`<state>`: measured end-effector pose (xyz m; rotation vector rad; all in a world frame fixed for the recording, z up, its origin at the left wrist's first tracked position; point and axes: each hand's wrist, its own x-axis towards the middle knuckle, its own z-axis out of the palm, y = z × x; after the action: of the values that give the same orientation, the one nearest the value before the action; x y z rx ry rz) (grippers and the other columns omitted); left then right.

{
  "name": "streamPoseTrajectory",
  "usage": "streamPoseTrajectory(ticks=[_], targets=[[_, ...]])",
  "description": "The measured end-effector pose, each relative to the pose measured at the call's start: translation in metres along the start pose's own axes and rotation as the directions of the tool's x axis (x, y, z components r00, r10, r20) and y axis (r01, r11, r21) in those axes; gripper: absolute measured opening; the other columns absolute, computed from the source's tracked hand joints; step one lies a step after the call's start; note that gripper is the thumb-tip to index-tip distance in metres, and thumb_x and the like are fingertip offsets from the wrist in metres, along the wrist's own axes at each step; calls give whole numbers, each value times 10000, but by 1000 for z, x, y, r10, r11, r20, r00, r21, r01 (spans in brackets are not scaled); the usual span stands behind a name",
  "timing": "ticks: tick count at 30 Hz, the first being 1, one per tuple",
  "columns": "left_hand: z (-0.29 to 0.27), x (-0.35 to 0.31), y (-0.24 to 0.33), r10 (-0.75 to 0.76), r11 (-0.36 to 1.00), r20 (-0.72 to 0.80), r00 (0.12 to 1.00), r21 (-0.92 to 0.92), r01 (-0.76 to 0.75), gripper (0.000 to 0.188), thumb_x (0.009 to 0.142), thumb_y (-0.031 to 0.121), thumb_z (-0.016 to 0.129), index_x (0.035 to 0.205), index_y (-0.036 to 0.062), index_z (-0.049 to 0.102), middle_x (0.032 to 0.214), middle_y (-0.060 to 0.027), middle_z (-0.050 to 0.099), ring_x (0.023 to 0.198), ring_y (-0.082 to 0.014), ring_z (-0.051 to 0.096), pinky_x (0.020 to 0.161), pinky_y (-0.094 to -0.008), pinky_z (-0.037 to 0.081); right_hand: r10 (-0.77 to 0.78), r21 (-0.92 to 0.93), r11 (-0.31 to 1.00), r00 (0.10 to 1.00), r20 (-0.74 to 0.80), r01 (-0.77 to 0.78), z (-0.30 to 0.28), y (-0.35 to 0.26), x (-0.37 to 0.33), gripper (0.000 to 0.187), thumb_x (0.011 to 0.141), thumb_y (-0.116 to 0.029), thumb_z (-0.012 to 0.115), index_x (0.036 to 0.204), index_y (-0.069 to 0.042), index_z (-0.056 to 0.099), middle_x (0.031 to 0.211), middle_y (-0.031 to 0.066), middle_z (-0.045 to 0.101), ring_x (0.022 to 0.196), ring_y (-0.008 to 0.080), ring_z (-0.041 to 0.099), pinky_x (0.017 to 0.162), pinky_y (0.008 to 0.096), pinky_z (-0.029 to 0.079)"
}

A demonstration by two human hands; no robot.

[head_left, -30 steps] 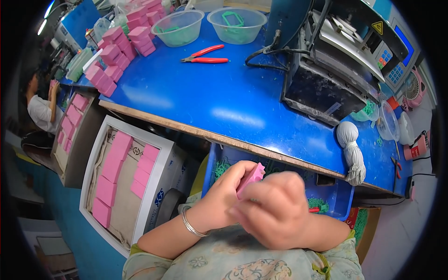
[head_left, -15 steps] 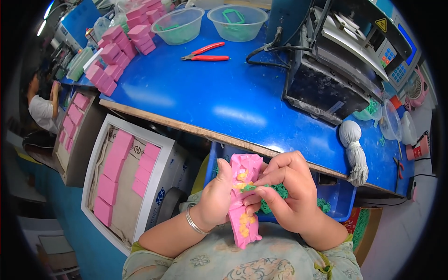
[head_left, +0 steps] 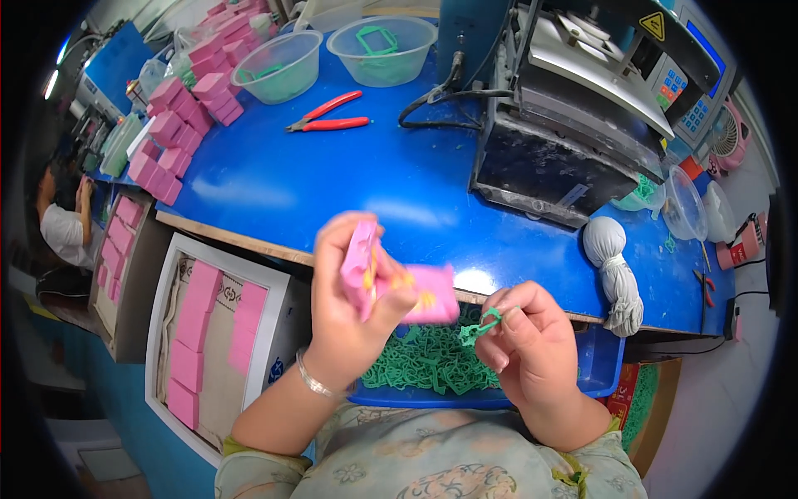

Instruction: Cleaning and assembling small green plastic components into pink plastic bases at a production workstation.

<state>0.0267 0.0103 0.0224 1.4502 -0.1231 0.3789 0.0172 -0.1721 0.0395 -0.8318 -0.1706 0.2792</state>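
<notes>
My left hand (head_left: pixel 345 328) is wrapped round a pink piece with yellow patches (head_left: pixel 436 306), blurred by motion and bent or folded at an angle. To its right, my right hand (head_left: pixel 536 345) pinches a small, thin green frame-like piece (head_left: pixel 476 331) between thumb and fingers. A gap separates the green piece from the pink one. Below both hands a blue tray (head_left: pixel 613 353) holds a heap of similar green pieces (head_left: pixel 428 362), partly hidden by my hands and clothing.
Red-handled cutters (head_left: pixel 332 125) lie on the blue table (head_left: pixel 274 162). Behind them stand two clear bowls (head_left: pixel 283 75) with green pieces. Pink blocks (head_left: pixel 170 129) are stacked left; more lie in a white-edged box (head_left: pixel 158 333). A black machine (head_left: pixel 540 158) and grey yarn (head_left: pixel 611 266) are right. A person (head_left: pixel 62 224) sits far left.
My hands have moved apart. The left has lifted the pink piece up and left and turned it; the right has drawn the green piece away from it. More of the tray now shows.
</notes>
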Motion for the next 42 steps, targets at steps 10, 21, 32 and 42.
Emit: streamPoseTrajectory(ticks=[10,21,32,42], targets=[[8,4,15,182,812,433,883,441,-383,511,630,269,795,1008,3,578,1035,-164,550,914,-257,549,748,-344,453,97,-129,986,993,-66,-105,-9,3,-2,100,878,-42,539,964,8,546,803,87,584,582,92,511,555,207,433],[12,-25,10,378,699,385,842,477,-532,255,635,21,713,868,47,614,826,-68,591,760,-231,575,658,-330,455,-391,-858,104,814,430,503,-9,4,5,144,695,6,639,836,10,606,762,118,572,537,173,528,454,265,422],[8,-31,1,233,956,261,937,112,-269,266,673,-13,709,920,61,648,956,-85,536,849,-206,523,705,-294,450,-330,-777,353,847,418,521,-1,0,-1,159,717,-13,660,864,-17,601,756,93,549,538,129,482,427,244,371],[3,-37,6,209,964,245,947,109,-241,229,698,4,714,914,32,643,999,-104,526,916,-217,520,743,-284,457,-398,-768,138,745,536,626,3,3,-4,259,621,-26,725,855,-32,616,712,84,555,552,189,536,450,270,396]])
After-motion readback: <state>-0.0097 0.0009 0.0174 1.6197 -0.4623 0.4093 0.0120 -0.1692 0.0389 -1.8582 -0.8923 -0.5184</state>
